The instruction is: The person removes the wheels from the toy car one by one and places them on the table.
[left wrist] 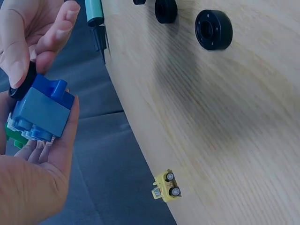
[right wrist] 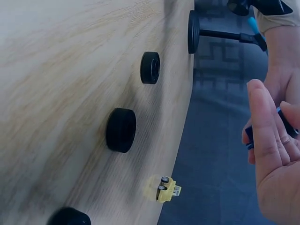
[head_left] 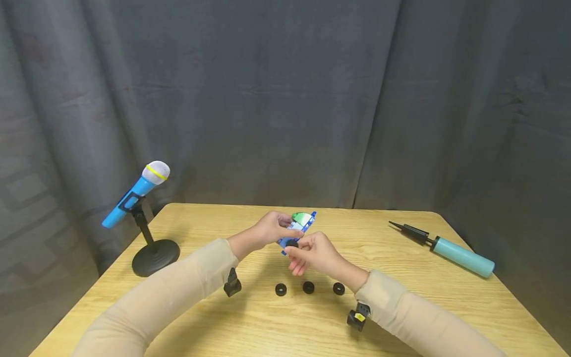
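My left hand (head_left: 271,229) grips a blue toy car body (left wrist: 43,111) above the table, with a green and white piece on top. In the left wrist view its blue underside faces the camera, cradled by the fingers. My right hand (head_left: 320,254) pinches a black toy wheel (left wrist: 26,84) against the side of the body, thumb on its outer face. Three loose black wheels stand in a row below the hands: the left wheel (head_left: 280,289), the middle wheel (head_left: 308,287) and the right wheel (head_left: 339,288). The right wrist view hides most of the body behind my fingers.
A blue toy microphone (head_left: 142,187) on a black stand (head_left: 156,258) is at the table's left. A teal hand pump (head_left: 464,256) lies at the right. Both wrist views show a small yellow toy car (left wrist: 166,185) near the table edge. Dark curtains (head_left: 267,99) hang behind.
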{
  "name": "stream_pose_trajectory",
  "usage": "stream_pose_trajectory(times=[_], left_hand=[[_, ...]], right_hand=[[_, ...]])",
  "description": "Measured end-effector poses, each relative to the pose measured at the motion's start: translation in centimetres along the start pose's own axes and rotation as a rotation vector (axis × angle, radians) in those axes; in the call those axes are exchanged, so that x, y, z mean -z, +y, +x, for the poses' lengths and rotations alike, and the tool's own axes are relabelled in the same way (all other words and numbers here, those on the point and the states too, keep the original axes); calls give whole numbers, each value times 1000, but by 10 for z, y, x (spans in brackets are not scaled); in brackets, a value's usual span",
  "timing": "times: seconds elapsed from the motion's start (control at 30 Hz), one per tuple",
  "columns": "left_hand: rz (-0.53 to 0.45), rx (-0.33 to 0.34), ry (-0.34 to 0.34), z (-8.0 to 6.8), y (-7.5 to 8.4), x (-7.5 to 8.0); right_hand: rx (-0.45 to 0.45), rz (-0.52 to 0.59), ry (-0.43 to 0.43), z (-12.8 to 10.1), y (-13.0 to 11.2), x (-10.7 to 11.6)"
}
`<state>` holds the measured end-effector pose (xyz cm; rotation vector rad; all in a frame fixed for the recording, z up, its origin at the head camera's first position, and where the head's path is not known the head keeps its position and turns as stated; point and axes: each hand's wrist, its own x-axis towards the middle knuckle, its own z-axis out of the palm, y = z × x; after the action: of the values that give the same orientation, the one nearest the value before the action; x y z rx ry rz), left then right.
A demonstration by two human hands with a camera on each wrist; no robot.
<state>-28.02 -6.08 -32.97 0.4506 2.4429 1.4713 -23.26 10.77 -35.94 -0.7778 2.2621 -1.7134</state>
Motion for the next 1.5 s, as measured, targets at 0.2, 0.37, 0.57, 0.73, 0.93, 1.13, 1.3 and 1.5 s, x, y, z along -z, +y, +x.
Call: stream_pose_trajectory(times=[0.2,0.37,0.57,0.73,0.93,1.13,1.3,1.5], left_hand=[[-1,-13,-17,2,-1,-1],[11,-16,-22,3,-3,-2],[29,-18,-20,4,-4,0],[44,-1,-13,3,-7,1],[33,32,10,0,-15,2],[49,47,19,-2,-19,3],[60,35,10,-2,-22,3],[60,30,6,-1,-21,2]], right_hand=[[27,-35,18,-3,0,-1],[19,-71,-29,-5,-2,3],[-36,-85,-133,-12,-5,20],[-130,-65,-165,-25,0,38],[-191,-69,-120,-42,11,57],[-275,2,11,-55,18,71],[-314,34,75,-67,26,86],[-363,22,143,-80,37,107]])
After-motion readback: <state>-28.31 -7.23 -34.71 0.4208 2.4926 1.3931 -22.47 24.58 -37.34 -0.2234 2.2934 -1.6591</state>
